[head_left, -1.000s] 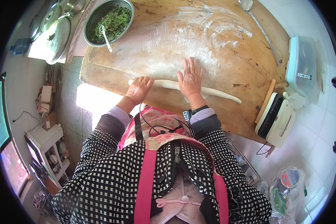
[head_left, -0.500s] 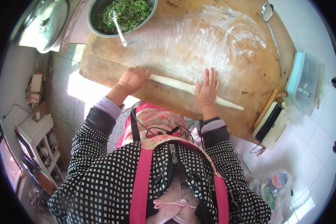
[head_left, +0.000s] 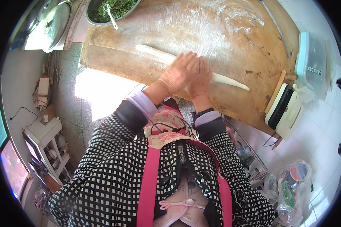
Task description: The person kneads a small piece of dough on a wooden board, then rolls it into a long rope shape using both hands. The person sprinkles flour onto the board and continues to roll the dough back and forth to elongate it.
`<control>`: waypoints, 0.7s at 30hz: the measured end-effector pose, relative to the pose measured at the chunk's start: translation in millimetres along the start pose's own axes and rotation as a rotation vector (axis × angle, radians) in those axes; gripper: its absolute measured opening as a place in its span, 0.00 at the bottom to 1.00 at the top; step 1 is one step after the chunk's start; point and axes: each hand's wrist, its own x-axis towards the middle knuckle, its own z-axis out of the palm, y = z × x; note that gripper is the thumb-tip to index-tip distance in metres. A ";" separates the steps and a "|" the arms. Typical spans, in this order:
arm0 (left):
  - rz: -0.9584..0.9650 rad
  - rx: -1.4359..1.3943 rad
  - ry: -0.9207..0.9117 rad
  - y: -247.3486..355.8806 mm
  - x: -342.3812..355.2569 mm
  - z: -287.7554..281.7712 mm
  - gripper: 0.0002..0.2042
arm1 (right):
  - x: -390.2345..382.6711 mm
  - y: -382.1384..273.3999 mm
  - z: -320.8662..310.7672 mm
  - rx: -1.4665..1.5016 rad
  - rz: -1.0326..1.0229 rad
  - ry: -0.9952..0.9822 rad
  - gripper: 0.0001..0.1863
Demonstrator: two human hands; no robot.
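Observation:
A long white dough rope [head_left: 155, 52] lies slantwise across the floured wooden board [head_left: 113, 56], both its ends in sight. My left hand [head_left: 180, 72] rests on its middle, fingers stretched out. Right beside it, touching or nearly so, my right hand [head_left: 201, 78] also lies flat, fingers extended. Between them they hide the rope's middle stretch. At the board's far left stands a metal bowl [head_left: 90, 18] of chopped green filling [head_left: 121, 7]; a white spoon [head_left: 110, 16] leans over its rim.
A metal ladle handle [head_left: 278, 28] lies along the board's right side. By the right edge are a white-and-black appliance [head_left: 284, 111], a wooden stick [head_left: 275, 92] and a clear box with a light-blue edge [head_left: 301, 56]. A round metal lid [head_left: 58, 26] is at upper left.
My left hand has moved right, from the rope's left end to its middle. My right hand has shifted slightly left, so the two are now together. The view has tilted a little.

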 end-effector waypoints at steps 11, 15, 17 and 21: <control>-0.116 -0.016 -0.082 -6.7 53.5 47.1 0.30 | 25.4 31.0 -2.1 0.226 0.048 -0.019 0.29; -0.217 0.074 -0.126 -29.2 101.9 44.3 0.28 | 84.3 49.8 -6.5 0.178 0.064 0.059 0.28; -0.229 0.057 -0.018 -33.9 116.5 45.1 0.29 | 102.7 58.2 -6.7 0.171 0.089 0.105 0.28; -0.145 0.228 -0.130 -30.2 91.6 41.3 0.31 | 82.8 66.0 -8.9 0.062 0.058 0.033 0.30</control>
